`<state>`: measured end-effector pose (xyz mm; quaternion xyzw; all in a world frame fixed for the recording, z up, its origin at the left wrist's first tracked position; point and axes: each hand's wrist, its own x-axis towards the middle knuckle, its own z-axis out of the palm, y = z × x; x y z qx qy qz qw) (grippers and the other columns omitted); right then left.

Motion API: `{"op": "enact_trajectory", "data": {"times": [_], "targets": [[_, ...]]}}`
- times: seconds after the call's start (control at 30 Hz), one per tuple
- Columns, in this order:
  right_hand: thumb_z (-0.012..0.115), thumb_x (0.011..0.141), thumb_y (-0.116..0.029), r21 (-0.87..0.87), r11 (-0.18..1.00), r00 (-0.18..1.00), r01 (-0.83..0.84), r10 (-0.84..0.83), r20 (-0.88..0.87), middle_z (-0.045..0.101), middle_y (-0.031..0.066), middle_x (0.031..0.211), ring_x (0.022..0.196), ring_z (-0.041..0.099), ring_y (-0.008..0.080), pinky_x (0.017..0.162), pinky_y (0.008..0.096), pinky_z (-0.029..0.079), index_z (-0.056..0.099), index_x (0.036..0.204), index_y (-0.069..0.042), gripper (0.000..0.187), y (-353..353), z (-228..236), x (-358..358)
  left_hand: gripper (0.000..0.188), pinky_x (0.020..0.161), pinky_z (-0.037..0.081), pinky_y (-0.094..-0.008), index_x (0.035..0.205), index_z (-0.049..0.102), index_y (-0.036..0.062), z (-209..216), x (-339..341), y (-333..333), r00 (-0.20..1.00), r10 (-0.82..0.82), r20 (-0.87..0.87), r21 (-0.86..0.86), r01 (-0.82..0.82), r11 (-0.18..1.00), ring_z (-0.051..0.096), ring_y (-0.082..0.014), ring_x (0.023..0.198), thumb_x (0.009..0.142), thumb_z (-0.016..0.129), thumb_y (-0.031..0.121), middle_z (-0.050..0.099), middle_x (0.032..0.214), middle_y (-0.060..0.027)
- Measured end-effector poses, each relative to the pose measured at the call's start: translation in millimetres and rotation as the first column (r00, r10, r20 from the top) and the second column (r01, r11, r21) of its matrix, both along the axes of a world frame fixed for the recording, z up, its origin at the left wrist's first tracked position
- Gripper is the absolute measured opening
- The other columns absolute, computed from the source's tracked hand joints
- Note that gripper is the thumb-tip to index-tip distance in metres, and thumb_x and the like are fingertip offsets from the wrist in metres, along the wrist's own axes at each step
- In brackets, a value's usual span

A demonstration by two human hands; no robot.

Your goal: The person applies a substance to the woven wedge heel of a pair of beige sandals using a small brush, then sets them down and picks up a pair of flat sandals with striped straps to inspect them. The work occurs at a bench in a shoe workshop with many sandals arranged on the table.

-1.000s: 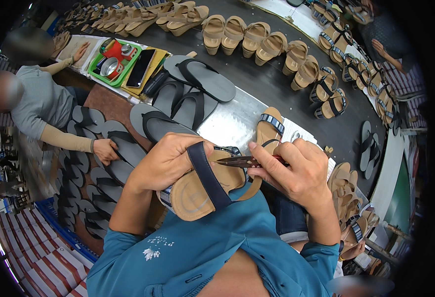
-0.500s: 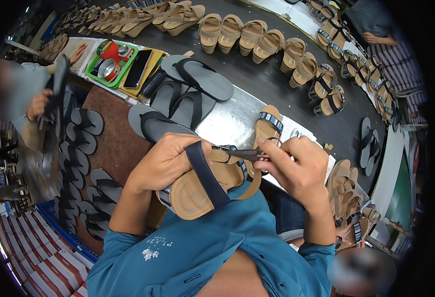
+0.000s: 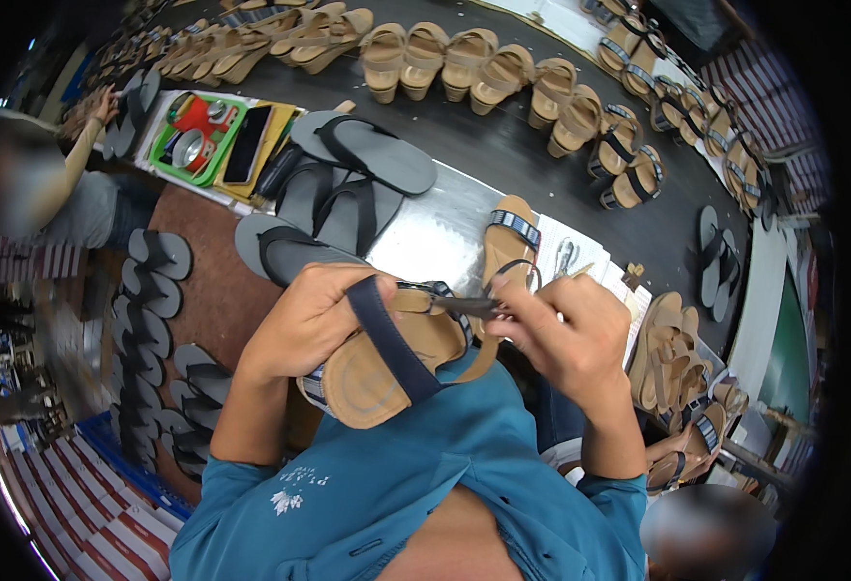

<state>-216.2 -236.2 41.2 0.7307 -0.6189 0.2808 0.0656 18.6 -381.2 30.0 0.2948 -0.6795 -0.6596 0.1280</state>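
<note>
My left hand grips a wedge sandal with a tan footbed, a navy strap and blue-and-white striped trim. The sandal is tilted in front of my chest. My right hand is closed around a slim dark metal tool, like small scissors or snips. Its tip meets the sandal's thin tan strap beside my left thumb; the exact contact is hidden. A second tan sandal with a striped strap lies just beyond my right hand on the silver work surface.
Grey flip-flops are piled ahead left, near a green tray and a phone. Tan sandals line the dark conveyor. More flip-flops stand at left. Co-workers handle footwear at far left and lower right.
The view has shifted slightly, and both hands with the sandal and tool sit a little further left. The co-worker at left has moved flip-flops away toward the bench. My grips are unchanged.
</note>
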Motion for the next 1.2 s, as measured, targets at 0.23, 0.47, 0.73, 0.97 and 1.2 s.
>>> {"op": "enact_trajectory", "data": {"times": [0.23, 0.47, 0.73, 0.97, 1.2], "targets": [[0.061, 0.098, -0.021, 0.437, 0.584, 0.386, 0.684, -0.799, 0.462, 0.060, 0.0113, 0.082, 0.073, 0.057, 0.0187, 0.068, 0.0326, 0.047, 0.061, 0.129, 0.000, 0.038, 55, -151, -56, 0.036, 0.071, 0.051, -0.0247, 0.112, 0.067, -0.0072, -41, -14, 10, 0.958, 0.257, -0.123, 0.003, -0.259, 0.966, 0.063, -0.0090, 0.079, 0.104, 0.053, 0.025, 0.070, 0.088, -0.0067], [0.059, 0.096, -0.021, 0.475, 0.474, 0.512, 0.742, -0.857, 0.056, 0.060, 0.0223, 0.112, 0.101, 0.061, 0.0343, 0.083, 0.0405, 0.050, 0.047, 0.140, 0.003, 0.052, 118, -229, -48, 0.037, 0.094, 0.045, -0.0308, 0.129, 0.060, -0.0007, -162, -44, 34, 0.950, 0.287, -0.123, -0.301, -0.311, 0.901, 0.059, -0.0198, 0.109, 0.104, 0.052, 0.026, 0.061, 0.118, -0.0145], [0.067, 0.094, -0.027, 0.631, 0.771, 0.324, 0.081, -0.619, 0.715, 0.059, 0.0221, 0.120, 0.106, 0.062, 0.0317, 0.086, 0.0386, 0.051, 0.045, 0.139, 0.007, 0.060, 77, -186, 6, 0.058, 0.102, 0.045, -0.0370, 0.146, 0.043, 0.0007, -230, -35, 58, 0.967, 0.222, 0.125, -0.080, -0.213, 0.974, 0.054, -0.0264, 0.123, 0.098, 0.063, 0.026, 0.048, 0.139, -0.0185], [0.053, 0.103, -0.033, 0.450, 0.885, -0.342, 0.121, -0.389, 0.856, 0.065, 0.0093, 0.111, 0.103, 0.063, 0.0184, 0.089, 0.0311, 0.050, 0.056, 0.129, -0.001, 0.042, 40, -212, 9, 0.041, 0.101, 0.045, -0.0324, 0.140, 0.048, 0.0026, -239, -45, 40, 0.916, 0.393, -0.077, 0.546, -0.291, 0.786, 0.056, -0.0160, 0.118, 0.103, 0.054, 0.020, 0.058, 0.132, -0.0085], [0.051, 0.103, -0.038, 0.012, 0.998, -0.779, -0.061, -0.055, 0.625, 0.060, 0.0145, 0.130, 0.113, 0.063, 0.0244, 0.097, 0.0401, 0.054, 0.051, 0.134, -0.001, 0.048, 58, -190, 0, 0.058, 0.106, 0.047, -0.0425, 0.141, 0.046, 0.0031, -159, -46, 35, 0.775, 0.422, -0.470, 0.823, 0.212, 0.527, 0.057, -0.0246, 0.124, 0.100, 0.054, 0.043, 0.056, 0.138, -0.0124]]}}
